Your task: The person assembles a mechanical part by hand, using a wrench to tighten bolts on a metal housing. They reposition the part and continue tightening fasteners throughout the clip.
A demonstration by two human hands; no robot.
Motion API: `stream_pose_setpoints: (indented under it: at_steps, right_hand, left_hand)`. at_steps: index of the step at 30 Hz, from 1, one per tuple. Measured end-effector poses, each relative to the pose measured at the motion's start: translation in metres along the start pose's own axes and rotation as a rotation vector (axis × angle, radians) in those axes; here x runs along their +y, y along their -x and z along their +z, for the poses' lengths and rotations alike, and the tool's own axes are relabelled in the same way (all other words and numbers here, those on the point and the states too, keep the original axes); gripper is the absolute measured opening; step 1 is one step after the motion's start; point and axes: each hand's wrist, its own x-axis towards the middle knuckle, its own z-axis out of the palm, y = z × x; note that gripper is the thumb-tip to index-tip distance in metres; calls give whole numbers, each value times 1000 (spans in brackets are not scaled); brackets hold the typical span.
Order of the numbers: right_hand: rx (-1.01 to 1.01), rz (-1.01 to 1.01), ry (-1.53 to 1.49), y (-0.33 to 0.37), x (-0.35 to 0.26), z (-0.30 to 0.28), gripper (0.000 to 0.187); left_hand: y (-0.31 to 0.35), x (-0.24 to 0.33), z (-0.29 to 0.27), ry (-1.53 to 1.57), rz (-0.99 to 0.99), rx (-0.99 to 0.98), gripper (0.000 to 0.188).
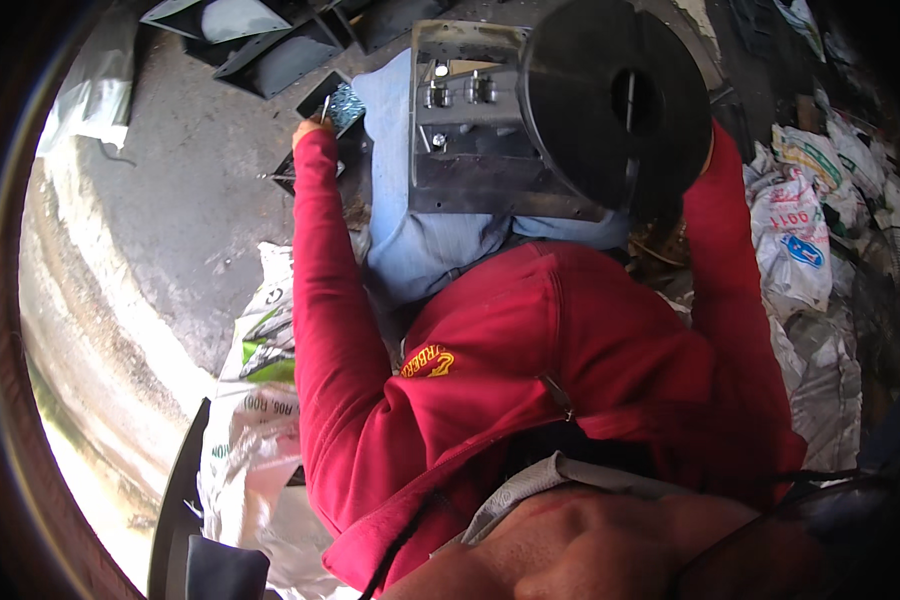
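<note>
My left hand (313, 130) is at the small black box (314, 98) of tiny silvery-blue metal parts, beyond my left knee. Its fingers are closed, and a thin shiny metal piece (326, 106) sticks up from them. Across my lap lies a flat dark panel (460, 190) with a cut-out and several metal fittings (478, 88) on it. A big black round disc (580, 100) with a centre hole covers the panel's right part. My right hand (710, 150) is at the disc's right rim, almost wholly hidden behind it, its fingers out of sight.
Black angular trays or housings (280, 60) lie on the grey floor at the far left. A second small dark container (288, 178) sits near my left forearm. Crumpled printed plastic sacks (790, 230) are heaped at my right, and another sack (255, 420) lies at my left.
</note>
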Motion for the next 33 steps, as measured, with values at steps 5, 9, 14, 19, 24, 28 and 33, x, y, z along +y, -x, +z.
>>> stream_pose_setpoints:
  at_steps: [5,9,14,19,24,28,33]
  right_hand:
    - [85,99,113,25,14,-13,65]
    - [166,147,175,40,16,-20,62]
    - [189,164,215,33,17,-12,58]
    - [228,174,256,53,19,-31,54]
    - [248,166,294,68,12,-42,50]
    - [245,53,232,62,21,-38,47]
    - [326,-72,-131,74,-20,-3,43]
  left_hand:
    - [-61,13,70,-305,35,-268,34]
    - [-93,1,106,-380,207,-347,31]
    - [-102,-12,124,-258,90,-401,31]
    - [-90,-6,114,-122,-80,-352,31]
    - [-60,36,71,-200,-44,-352,34]
    - [-27,5,14,599,-229,-254,33]
    - [131,15,-128,1569,437,-529,16]
